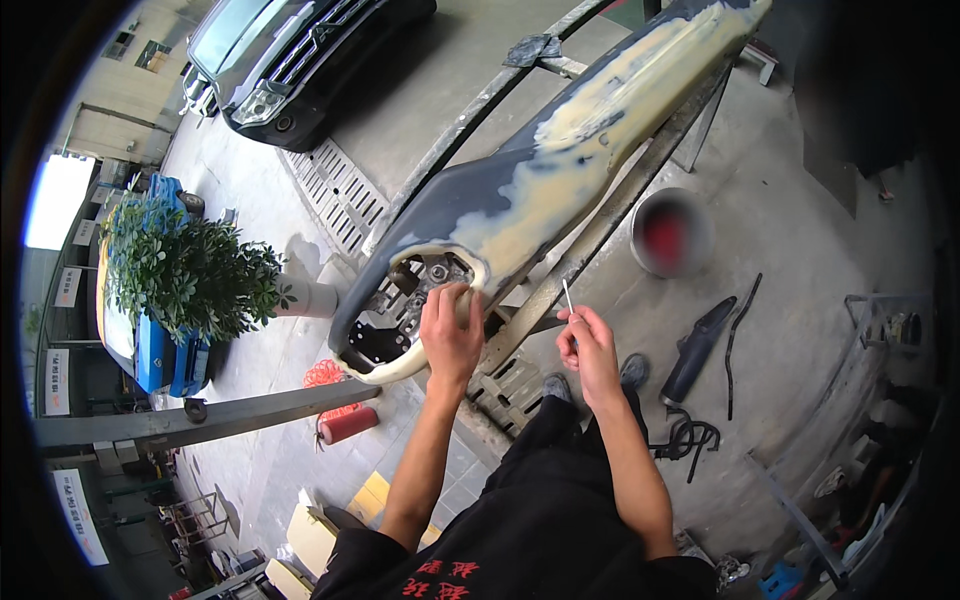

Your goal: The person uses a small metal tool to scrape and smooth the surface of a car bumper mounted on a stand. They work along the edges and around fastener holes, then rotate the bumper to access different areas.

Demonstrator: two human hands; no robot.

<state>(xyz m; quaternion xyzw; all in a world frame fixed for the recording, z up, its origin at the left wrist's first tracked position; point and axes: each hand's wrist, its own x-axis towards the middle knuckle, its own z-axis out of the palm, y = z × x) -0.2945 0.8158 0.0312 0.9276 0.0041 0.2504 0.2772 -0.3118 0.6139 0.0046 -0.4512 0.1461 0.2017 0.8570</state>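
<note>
A long, dashboard-like panel (447, 204), dark grey with cream filler smeared over it, lies on a metal stand (600, 235). At its near left end is a wide opening with a cream rim (395, 372), and metal parts (408, 290) show inside. My left hand (452, 335) is closed over the right side of this rim, fingers curled; whatever lies under the fingertips is hidden. To the right, apart from the panel, my right hand (590, 350) pinches a thin white stick (567, 293) pointing up.
Below the stand's right side is a bucket (640, 235), red inside. A dark tube-like part (697, 350), a thin rod (742, 345) and black bent pieces (685, 437) lie on the floor. Leftward are a fire extinguisher (347, 425), potted plant (190, 270), metal beam (230, 415) and parked car (290, 75).
</note>
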